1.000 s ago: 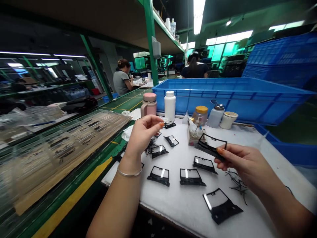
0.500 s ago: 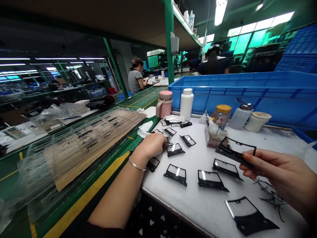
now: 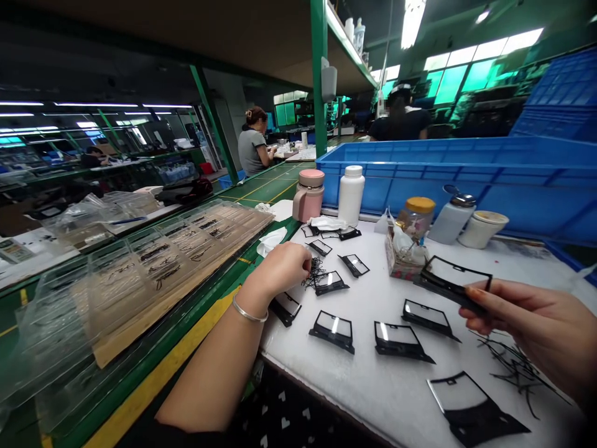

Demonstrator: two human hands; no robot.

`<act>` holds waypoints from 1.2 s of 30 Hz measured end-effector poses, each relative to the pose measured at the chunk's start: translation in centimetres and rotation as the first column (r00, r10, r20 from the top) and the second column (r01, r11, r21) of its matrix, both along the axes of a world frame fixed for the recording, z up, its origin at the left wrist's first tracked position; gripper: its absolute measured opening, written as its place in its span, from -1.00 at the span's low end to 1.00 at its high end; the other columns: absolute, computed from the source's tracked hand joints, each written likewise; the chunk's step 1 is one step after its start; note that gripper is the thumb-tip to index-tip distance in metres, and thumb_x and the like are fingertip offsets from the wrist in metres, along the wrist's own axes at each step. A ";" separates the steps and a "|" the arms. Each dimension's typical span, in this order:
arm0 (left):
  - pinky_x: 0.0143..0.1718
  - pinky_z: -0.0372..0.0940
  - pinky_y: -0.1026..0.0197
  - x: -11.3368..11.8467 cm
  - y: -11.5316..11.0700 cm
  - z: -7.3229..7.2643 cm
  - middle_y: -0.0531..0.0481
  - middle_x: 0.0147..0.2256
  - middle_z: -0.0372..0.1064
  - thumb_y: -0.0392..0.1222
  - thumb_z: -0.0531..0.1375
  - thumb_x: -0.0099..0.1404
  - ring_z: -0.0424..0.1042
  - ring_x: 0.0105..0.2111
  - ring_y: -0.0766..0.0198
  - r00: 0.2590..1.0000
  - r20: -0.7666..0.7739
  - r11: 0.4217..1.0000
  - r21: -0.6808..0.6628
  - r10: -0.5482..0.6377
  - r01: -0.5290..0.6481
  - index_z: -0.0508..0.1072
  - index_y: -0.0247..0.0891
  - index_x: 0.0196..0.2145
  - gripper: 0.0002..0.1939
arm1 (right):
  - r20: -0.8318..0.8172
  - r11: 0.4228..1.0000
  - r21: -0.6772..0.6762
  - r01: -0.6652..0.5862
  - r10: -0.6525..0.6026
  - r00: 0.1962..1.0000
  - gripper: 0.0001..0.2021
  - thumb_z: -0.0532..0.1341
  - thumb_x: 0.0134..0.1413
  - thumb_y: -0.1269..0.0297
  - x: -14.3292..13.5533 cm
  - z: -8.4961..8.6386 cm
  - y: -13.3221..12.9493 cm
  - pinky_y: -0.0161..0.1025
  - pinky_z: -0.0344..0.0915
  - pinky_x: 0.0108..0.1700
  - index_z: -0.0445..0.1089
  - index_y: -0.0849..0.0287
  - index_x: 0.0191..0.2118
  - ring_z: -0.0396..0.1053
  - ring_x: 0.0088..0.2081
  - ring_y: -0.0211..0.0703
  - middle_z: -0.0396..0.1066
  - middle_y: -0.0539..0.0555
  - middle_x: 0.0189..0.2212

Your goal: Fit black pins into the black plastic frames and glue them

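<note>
My right hand (image 3: 517, 311) pinches a black-framed clear panel (image 3: 450, 280) by its lower right corner, raised over the white tabletop (image 3: 298, 348). At a small heap of thin black strips (image 3: 317, 272), my left hand (image 3: 286, 267) has its fingers bent together; whether a strip is between them is hidden. Several similar framed panels lie spread on the table, among them one near the front edge (image 3: 473, 404), one in the middle (image 3: 401, 342) and one beside the strip heap (image 3: 330, 283). More black strips (image 3: 517, 367) lie under my right hand.
A pink mug (image 3: 309, 196), a white bottle (image 3: 351, 194), a yellow-lidded jar (image 3: 417, 214) and a grey pump bottle (image 3: 452, 218) stand before a blue crate (image 3: 448, 162). Clear compartment trays (image 3: 153, 267) with dark strips lie at left. A co-worker (image 3: 254, 146) sits further back.
My left hand has shifted slightly up and left, showing more of the strip heap. My right hand, with the panel, has moved a little to the right.
</note>
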State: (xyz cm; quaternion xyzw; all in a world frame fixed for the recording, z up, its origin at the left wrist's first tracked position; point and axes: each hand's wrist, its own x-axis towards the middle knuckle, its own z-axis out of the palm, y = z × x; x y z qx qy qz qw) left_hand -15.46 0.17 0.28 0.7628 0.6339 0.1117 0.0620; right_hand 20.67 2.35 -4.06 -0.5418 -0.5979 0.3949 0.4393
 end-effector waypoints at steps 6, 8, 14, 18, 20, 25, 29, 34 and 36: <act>-0.47 0.13 0.30 1.3 0.4 1.5 0.05 -0.50 0.45 -0.39 0.14 0.02 0.37 -0.47 0.32 0.986 0.145 0.997 0.033 -0.079 0.075 0.50 -0.25 -0.52 -0.85 | -0.045 0.986 -0.146 -0.080 0.074 0.996 -0.66 0.39 -0.17 -0.05 -0.2 0.7 -0.2 -0.32 0.37 -0.45 0.54 0.17 -0.46 0.41 -0.48 -0.12 0.47 0.19 -0.51; -0.47 0.14 0.31 1.7 0.5 2.0 0.04 -0.48 0.47 -0.39 0.16 0.02 0.39 -0.46 0.31 0.976 0.186 0.993 0.048 -0.117 0.110 0.51 -0.26 -0.48 -0.85 | -0.109 0.985 -0.163 -0.062 0.045 0.993 -0.70 0.38 -0.11 0.00 -0.3 0.8 -0.1 -0.32 0.37 -0.43 0.54 0.16 -0.43 0.42 -0.46 -0.12 0.49 0.20 -0.46; -0.41 0.23 0.31 2.7 0.8 3.4 0.04 -0.41 0.51 -0.36 0.13 0.13 0.44 -0.41 0.30 0.892 0.389 0.973 0.075 -0.231 0.219 0.57 -0.21 -0.25 -0.72 | -0.227 0.993 -0.118 0.012 -0.039 0.973 -0.69 0.43 -0.17 0.05 -1.3 3.3 -0.3 -0.41 0.34 -0.51 0.51 0.20 -0.40 0.40 -0.52 -0.24 0.48 0.10 -0.51; -0.39 0.28 0.32 4.2 0.8 4.7 0.00 -0.38 0.52 -0.32 0.14 0.18 0.46 -0.38 0.28 0.774 0.576 0.956 0.052 -0.264 0.288 0.59 -0.25 -0.32 -0.78 | -0.275 0.999 -0.028 0.020 -0.027 0.961 -0.70 0.44 -0.17 0.08 -3.5 7.0 -0.9 -0.45 0.33 -0.53 0.48 0.23 -0.44 0.42 -0.54 -0.28 0.47 0.07 -0.55; -0.39 0.32 0.31 5.0 0.9 5.0 -0.03 -0.37 0.51 -0.28 0.14 0.21 0.46 -0.37 0.28 0.688 0.680 0.952 0.050 -0.255 0.303 0.59 -0.27 -0.28 -0.78 | -0.290 0.999 0.040 0.014 -0.002 0.957 -0.70 0.42 -0.13 0.09 -4.7 8.1 -0.8 -0.46 0.33 -0.55 0.47 0.24 -0.44 0.43 -0.55 -0.28 0.49 0.09 -0.55; -0.41 0.32 0.35 6.9 1.3 3.3 -0.06 -0.32 0.48 -0.24 0.19 0.22 0.39 -0.41 0.35 0.483 0.829 0.944 0.151 -0.282 0.292 0.61 -0.27 -0.24 -0.79 | -0.360 0.996 0.089 0.030 0.004 0.933 -0.73 0.40 -0.07 0.11 -6.4 7.1 0.5 -0.47 0.32 -0.56 0.47 0.24 -0.40 0.43 -0.57 -0.30 0.51 0.07 -0.54; -0.47 0.31 0.38 7.6 1.6 0.9 0.02 -0.50 0.39 -0.28 0.20 0.19 0.34 -0.52 0.41 0.301 0.949 0.917 -0.037 -0.092 0.397 0.61 -0.29 -0.25 -0.80 | -0.382 0.996 0.075 0.052 -0.019 0.924 -0.72 0.39 -0.07 0.10 -6.4 4.9 0.9 -0.47 0.30 -0.57 0.46 0.24 -0.40 0.43 -0.57 -0.31 0.51 0.07 -0.54; -0.40 0.36 0.39 8.4 1.2 0.2 -0.06 -0.41 0.48 -0.27 0.28 0.16 0.41 -0.43 0.39 0.112 0.991 0.888 -0.111 0.067 0.446 0.61 -0.30 -0.24 -0.81 | -0.377 0.994 0.089 0.068 -0.030 0.926 -0.75 0.37 -0.03 0.12 -5.5 4.3 0.5 -0.44 0.31 -0.55 0.47 0.23 -0.38 0.43 -0.57 -0.30 0.50 0.05 -0.55; -0.36 0.38 0.38 8.6 0.9 0.4 -0.09 -0.35 0.52 -0.27 0.32 0.12 0.44 -0.39 0.36 0.080 0.992 0.888 -0.124 0.098 0.443 0.62 -0.29 -0.27 -0.82 | -0.382 0.990 0.105 0.098 -0.051 0.923 -0.76 0.36 -0.02 0.13 -5.3 4.4 0.4 -0.45 0.31 -0.55 0.46 0.23 -0.40 0.43 -0.58 -0.30 0.50 0.04 -0.55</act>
